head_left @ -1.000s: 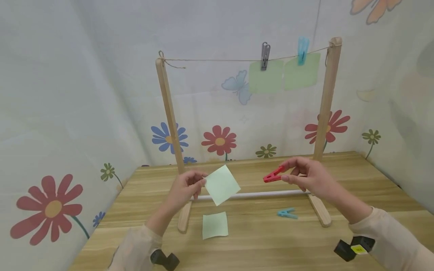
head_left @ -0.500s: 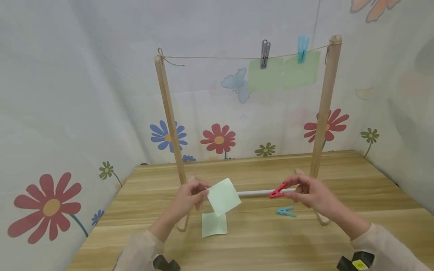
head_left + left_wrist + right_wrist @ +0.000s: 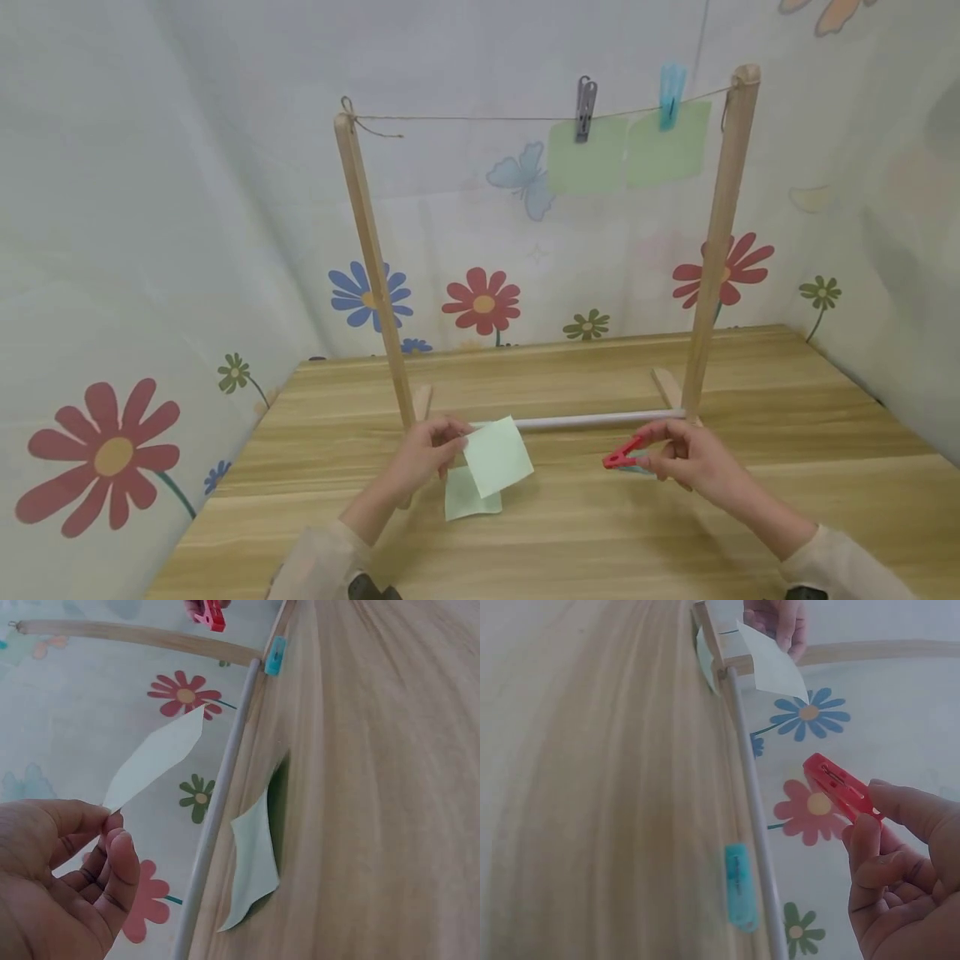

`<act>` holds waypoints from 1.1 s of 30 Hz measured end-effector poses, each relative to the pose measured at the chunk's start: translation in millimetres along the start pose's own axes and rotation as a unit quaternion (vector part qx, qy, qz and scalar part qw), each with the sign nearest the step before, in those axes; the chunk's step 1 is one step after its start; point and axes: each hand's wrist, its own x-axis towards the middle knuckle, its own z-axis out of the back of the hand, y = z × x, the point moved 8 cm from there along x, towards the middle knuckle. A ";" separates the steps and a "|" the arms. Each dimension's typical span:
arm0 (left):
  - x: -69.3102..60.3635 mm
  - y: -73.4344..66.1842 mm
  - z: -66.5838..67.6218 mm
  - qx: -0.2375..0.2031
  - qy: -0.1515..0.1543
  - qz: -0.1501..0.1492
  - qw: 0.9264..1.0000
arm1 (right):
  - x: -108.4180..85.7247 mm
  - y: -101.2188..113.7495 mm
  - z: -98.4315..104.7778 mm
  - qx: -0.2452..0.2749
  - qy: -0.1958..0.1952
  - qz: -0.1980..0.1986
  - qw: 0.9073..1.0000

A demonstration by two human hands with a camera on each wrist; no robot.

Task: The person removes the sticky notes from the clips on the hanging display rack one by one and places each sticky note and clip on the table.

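My left hand [image 3: 429,454] pinches a pale green paper square [image 3: 498,456] by its left corner, holding it above the table. Below it, a second green paper [image 3: 467,496] lies on the wood, partly covered in the head view; the left wrist view shows its curled edges [image 3: 255,862]. Between thumb and fingers of my right hand [image 3: 693,457] is a red clothespin [image 3: 622,454], its nose pointing left. A blue clothespin [image 3: 740,889] lies on the table and is mostly hidden behind the right hand's clip in the head view.
A string [image 3: 465,117] runs between two wooden posts [image 3: 371,250]. Two green papers [image 3: 587,162] hang from it at the right, under a grey clothespin [image 3: 585,110] and a light-blue one [image 3: 671,98]. A white rod [image 3: 600,418] joins the posts low down.
Both hands have come down towards the table, the left with its paper and the right with the red clothespin. The held paper now overlaps the lying one in the head view.
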 end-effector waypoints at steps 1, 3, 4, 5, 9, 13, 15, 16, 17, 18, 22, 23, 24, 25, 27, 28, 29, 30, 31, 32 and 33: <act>0.2 1.8 -1.6 -0.001 0.003 0.003 1.000 | -1.1 -2.5 -0.7 0.001 0.001 0.000 1.000; 0.7 5.7 -3.8 -0.002 0.004 0.009 1.000 | -3.2 -7.2 -1.8 0.002 0.002 0.001 1.000; 0.7 7.7 -4.5 -0.002 0.005 0.010 1.000 | -4.2 -10.0 -2.8 0.003 0.002 0.000 1.000; 0.6 9.4 -4.8 -0.003 0.004 0.012 1.000 | -5.1 -12.7 -3.8 0.002 0.002 0.000 1.000; 0.8 17.1 -5.6 0.000 0.003 0.022 1.000 | -7.5 -23.2 -6.4 0.002 -0.003 -0.006 1.000; -0.5 23.5 -7.2 0.015 0.003 0.032 0.999 | -8.3 -30.3 -6.5 -0.007 -0.010 -0.006 1.000; -0.9 26.0 -7.9 0.021 -0.001 0.034 0.999 | -8.9 -33.8 -5.2 -0.012 -0.015 -0.013 1.000; -1.2 26.3 -8.1 0.025 -0.005 0.032 0.999 | -9.2 -35.3 -4.4 -0.014 -0.017 -0.014 1.000; -1.2 27.1 -8.3 0.025 -0.008 0.032 0.999 | -9.5 -36.4 -3.7 -0.014 -0.018 -0.014 1.000; -1.2 27.8 -8.4 0.024 -0.012 0.031 0.999 | -9.9 -37.9 -3.0 -0.015 -0.020 -0.014 1.000; -1.4 33.2 -6.6 0.027 -0.030 0.034 0.999 | -10.2 -42.3 -0.9 -0.025 -0.029 -0.014 0.999; -1.7 36.0 -6.4 0.029 -0.033 0.038 0.998 | -10.3 -43.6 -1.0 -0.028 -0.033 -0.014 0.999; -2.0 38.5 -6.1 0.033 -0.035 0.041 0.998 | -10.7 -45.2 -1.2 -0.031 -0.037 -0.017 0.999; -2.4 40.7 -5.9 0.037 -0.038 0.042 0.998 | -11.1 -46.5 -1.5 -0.034 -0.040 -0.019 0.998; -2.5 43.7 -5.6 0.049 -0.042 0.039 0.997 | -11.3 -48.0 -2.4 -0.039 -0.044 -0.016 0.998; -2.6 44.3 -5.4 0.053 -0.045 0.037 0.997 | -11.1 -48.4 -2.7 -0.040 -0.044 -0.013 0.998; -2.5 44.8 -5.3 0.058 -0.046 0.034 0.997 | -11.0 -48.6 -3.1 -0.042 -0.042 -0.010 0.998; -2.3 44.4 -5.0 0.062 -0.050 0.030 0.996 | -11.0 -48.9 -3.1 -0.043 -0.042 -0.009 0.998; -2.7 44.8 -5.1 0.067 -0.051 0.029 0.996 | -11.5 -49.5 -3.8 -0.048 -0.041 -0.006 0.998; -3.1 45.1 -5.1 0.071 -0.052 0.028 0.996 | -12.0 -50.1 -4.2 -0.054 -0.040 -0.005 0.998; -3.4 45.4 -5.6 0.073 -0.052 0.028 0.996 | -12.4 -50.5 -4.5 -0.060 -0.038 -0.005 0.997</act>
